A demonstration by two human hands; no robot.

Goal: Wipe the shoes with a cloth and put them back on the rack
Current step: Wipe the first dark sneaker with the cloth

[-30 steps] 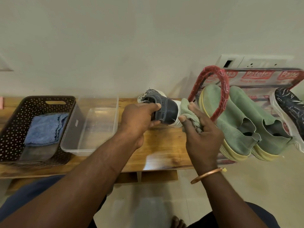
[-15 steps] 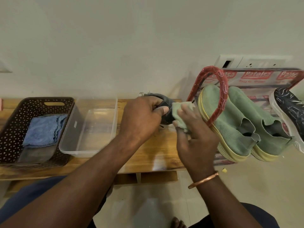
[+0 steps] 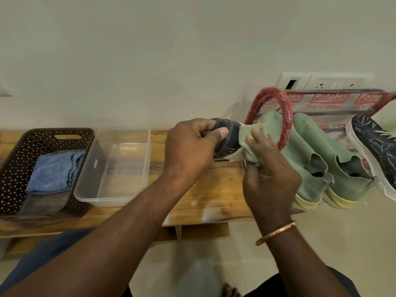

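Navy and white-soled, one small shoe (image 3: pixel 228 139) hangs over the wooden bench (image 3: pixel 214 189), mostly hidden by the left hand (image 3: pixel 190 151) curled round it. The right hand (image 3: pixel 270 174) pinches a pale green cloth (image 3: pixel 250 139) against its end. Just right, the red-wrapped rack (image 3: pixel 286 116) holds two green knit slip-ons (image 3: pixel 308 166) and one black streaked sneaker (image 3: pixel 377 146). Leftward sit one clear plastic tub (image 3: pixel 111 198) and one brown perforated basket (image 3: pixel 19 146) with a blue towel (image 3: pixel 53 170).
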